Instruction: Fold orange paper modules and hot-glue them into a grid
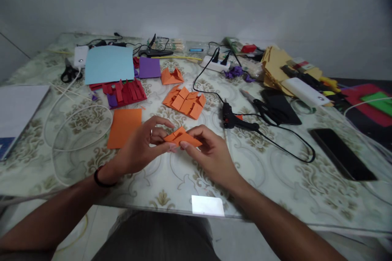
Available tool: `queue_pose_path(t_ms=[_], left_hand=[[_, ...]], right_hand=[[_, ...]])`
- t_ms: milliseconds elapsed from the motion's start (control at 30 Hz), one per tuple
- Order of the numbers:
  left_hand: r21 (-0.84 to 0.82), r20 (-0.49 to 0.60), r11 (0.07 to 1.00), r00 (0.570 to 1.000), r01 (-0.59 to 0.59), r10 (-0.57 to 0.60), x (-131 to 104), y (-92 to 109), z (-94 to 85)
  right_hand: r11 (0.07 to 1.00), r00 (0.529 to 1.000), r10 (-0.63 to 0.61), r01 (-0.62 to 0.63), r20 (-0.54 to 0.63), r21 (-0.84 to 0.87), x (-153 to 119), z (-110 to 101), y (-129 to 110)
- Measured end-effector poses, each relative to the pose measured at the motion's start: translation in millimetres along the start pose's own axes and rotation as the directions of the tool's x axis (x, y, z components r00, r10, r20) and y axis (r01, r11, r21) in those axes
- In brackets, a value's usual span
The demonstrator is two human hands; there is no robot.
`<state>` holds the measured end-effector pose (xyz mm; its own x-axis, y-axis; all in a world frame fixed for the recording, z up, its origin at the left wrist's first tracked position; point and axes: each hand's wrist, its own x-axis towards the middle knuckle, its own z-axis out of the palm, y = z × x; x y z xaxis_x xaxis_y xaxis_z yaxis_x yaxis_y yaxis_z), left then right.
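Note:
Between my two hands, just above the table, is a folded orange origami paper piece. My left hand pinches its left end, thumb in front and fingers behind. At the right end my right hand grips it the same way, with thumb and fingers closed. Behind my hands lie an orange folded paper cluster and a smaller orange folded piece. A flat orange paper sheet rests beside my left hand, partly covered by it.
A black glue gun with a looping cord lies right of my hands. Further right are black-handled scissors and a phone. Red folded strips, a purple sheet and a light blue sheet lie back left. A white cable curls leftward.

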<state>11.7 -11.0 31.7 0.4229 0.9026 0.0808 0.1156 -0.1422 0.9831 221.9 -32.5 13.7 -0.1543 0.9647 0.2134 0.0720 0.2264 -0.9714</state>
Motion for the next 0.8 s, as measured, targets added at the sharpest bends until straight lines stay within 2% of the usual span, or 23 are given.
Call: queue_pose_path(t_ms=[100, 167, 267, 333, 400, 467, 633, 800], left_hand=[[0.181, -0.093, 0.976, 0.986, -0.118, 0.137, -3, 0, -0.7], [0.342, -0.127, 0.916, 0.955, -0.211, 0.267, -6, 2, -0.9], [0.520, -0.077, 0.782, 0.893, -0.344, 0.444, -10, 5, -0.7], [0.579, -0.005, 0.703, 0.860, -0.413, 0.510, -12, 8, -1.0], [0.603, 0.057, 0.653, 0.842, -0.458, 0.537, -12, 11, -1.8], [0.593, 0.088, 0.648, 0.838, -0.478, 0.538, -12, 14, -2.9], [0.553, 0.111, 0.676, 0.848, -0.486, 0.519, -11, 19, -3.5], [0.575, 0.118, 0.664, 0.852, -0.477, 0.510, -11, 19, -1.5]], right_hand=[[0.999, 1.000, -0.024, 0.025, -0.014, 0.045, 0, -1, 2], [0.998, 0.998, -0.051, 0.052, 0.020, -0.026, 0, -3, 1], [0.967, 0.984, -0.174, 0.178, 0.038, -0.184, -1, -7, -4], [0.922, 0.952, -0.303, 0.303, 0.037, -0.240, -3, -9, -8], [0.876, 0.913, -0.405, 0.404, 0.052, -0.264, -4, -10, -11], [0.849, 0.892, -0.448, 0.448, 0.069, -0.282, -5, -10, -14], [0.828, 0.888, -0.447, 0.456, 0.106, -0.327, -6, -9, -16], [0.818, 0.881, -0.465, 0.465, 0.086, -0.339, -8, -8, -14]])
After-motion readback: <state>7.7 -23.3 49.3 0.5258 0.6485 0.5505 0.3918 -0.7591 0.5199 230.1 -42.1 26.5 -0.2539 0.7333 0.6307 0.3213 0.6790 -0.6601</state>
